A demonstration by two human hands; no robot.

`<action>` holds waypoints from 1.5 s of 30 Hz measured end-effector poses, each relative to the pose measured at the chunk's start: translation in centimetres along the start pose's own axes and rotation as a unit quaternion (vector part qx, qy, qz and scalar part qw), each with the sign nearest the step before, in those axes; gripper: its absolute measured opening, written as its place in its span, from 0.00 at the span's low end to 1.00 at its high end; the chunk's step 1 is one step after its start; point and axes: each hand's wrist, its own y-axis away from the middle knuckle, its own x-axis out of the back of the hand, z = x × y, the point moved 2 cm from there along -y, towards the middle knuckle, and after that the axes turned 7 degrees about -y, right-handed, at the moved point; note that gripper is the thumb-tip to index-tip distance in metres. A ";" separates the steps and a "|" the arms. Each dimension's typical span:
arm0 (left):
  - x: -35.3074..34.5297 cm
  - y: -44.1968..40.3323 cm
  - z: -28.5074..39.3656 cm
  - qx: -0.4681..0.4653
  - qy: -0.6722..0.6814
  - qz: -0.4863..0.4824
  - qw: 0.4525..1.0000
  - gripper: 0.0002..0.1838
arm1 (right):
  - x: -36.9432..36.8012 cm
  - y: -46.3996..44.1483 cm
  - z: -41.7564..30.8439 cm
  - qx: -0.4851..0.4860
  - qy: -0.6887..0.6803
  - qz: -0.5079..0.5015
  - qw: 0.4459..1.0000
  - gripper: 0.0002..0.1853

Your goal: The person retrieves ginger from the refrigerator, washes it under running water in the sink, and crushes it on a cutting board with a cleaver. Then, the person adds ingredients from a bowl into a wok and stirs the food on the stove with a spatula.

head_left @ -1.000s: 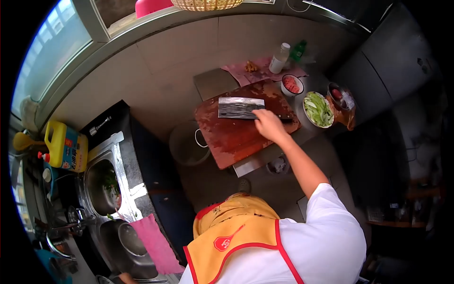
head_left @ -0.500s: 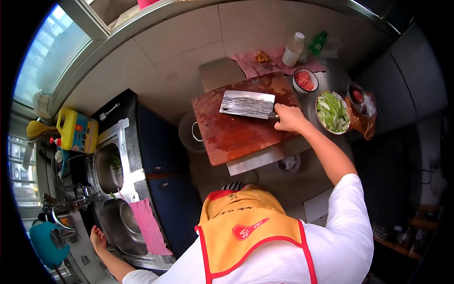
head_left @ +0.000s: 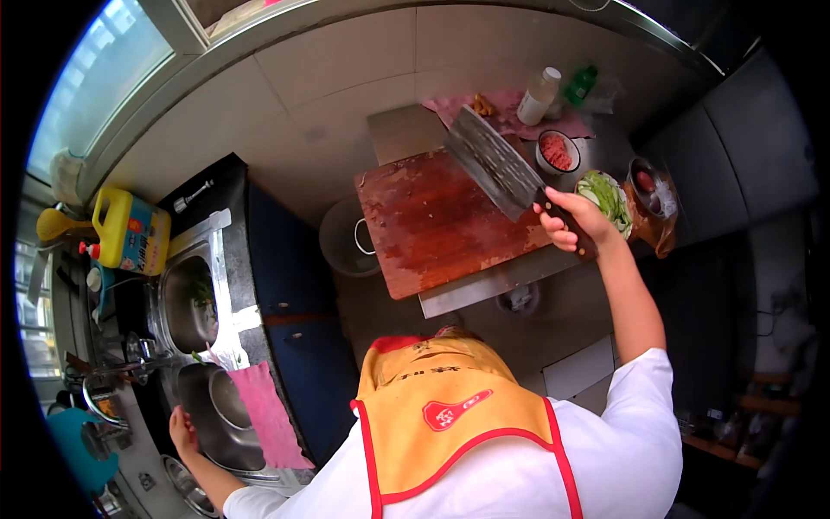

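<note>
My right hand (head_left: pixel 577 221) is wrapped around the dark wooden handle of a cleaver (head_left: pixel 499 164). The cleaver's broad metal blade is raised over the right part of a wet, reddish-brown cutting board (head_left: pixel 424 225), tilted with its far end up toward the wall. Sliced green vegetables (head_left: pixel 605 201) lie on a plate just beyond that hand, partly covered by it. Down at the left, my left hand (head_left: pixel 182 431) hovers by the near sink basin (head_left: pixel 226 437), its fingers loosely bent and nothing seen in them.
A white bowl of minced meat (head_left: pixel 558 152) stands beside the board. Behind it are a white-capped bottle (head_left: pixel 538 97), a green bottle (head_left: pixel 581 85) and ginger (head_left: pixel 482 105) on a pink cloth. A yellow jug (head_left: pixel 130 232) and a faucet (head_left: pixel 138 359) are by the sink.
The cleaver has been lifted off the board and turned, its blade now slanting up in my right hand. That hand moved to the right. My left hand has barely shifted.
</note>
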 end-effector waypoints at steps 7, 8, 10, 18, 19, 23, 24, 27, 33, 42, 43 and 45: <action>-31.8 8.5 4.8 -0.324 -0.335 0.057 0.883 0.10 | -2.8 0.7 9.5 0.354 0.491 0.365 0.708 0.17; -36.3 7.6 2.6 -0.300 -0.366 -0.045 0.880 0.10 | -3.6 1.1 10.9 0.383 0.483 0.372 0.694 0.18; -47.5 14.3 3.8 -0.368 -0.281 -0.171 0.870 0.08 | -3.7 0.4 14.5 0.294 0.414 0.319 0.800 0.14; -61.0 18.7 -1.5 -0.489 -0.445 -0.301 0.687 0.16 | -7.2 -1.0 23.5 0.197 0.347 0.278 0.874 0.14; -60.8 18.5 -1.4 -0.486 -0.399 -0.300 0.717 0.18 | -7.6 -1.1 23.7 0.195 0.370 0.279 0.865 0.14; -58.1 16.2 -0.8 -0.374 -0.322 -0.284 0.822 0.21 | -9.2 -1.5 22.8 0.209 0.444 0.268 0.829 0.16; -57.0 15.2 -0.8 -0.333 -0.303 -0.276 0.849 0.19 | -9.8 -1.4 22.0 0.207 0.445 0.268 0.829 0.16; -54.1 11.2 -2.6 -0.338 -0.239 -0.234 0.880 0.16 | -12.3 -0.4 20.2 0.308 0.456 0.307 0.776 0.17; -52.4 9.5 -2.9 -0.227 -0.151 -0.279 0.921 0.12 | -10.4 -3.1 25.3 0.095 0.607 0.250 0.748 0.19; -53.7 12.0 -1.5 -0.203 -0.085 -0.339 0.915 0.11 | -11.5 -0.5 19.8 0.238 0.431 0.307 0.815 0.16; -53.9 12.4 -1.4 -0.202 -0.086 -0.339 0.915 0.11 | -11.4 -0.4 19.5 0.241 0.425 0.311 0.815 0.15; -54.4 13.0 -1.2 -0.183 -0.109 -0.354 0.910 0.08 | -11.4 -0.3 19.6 0.242 0.437 0.314 0.808 0.15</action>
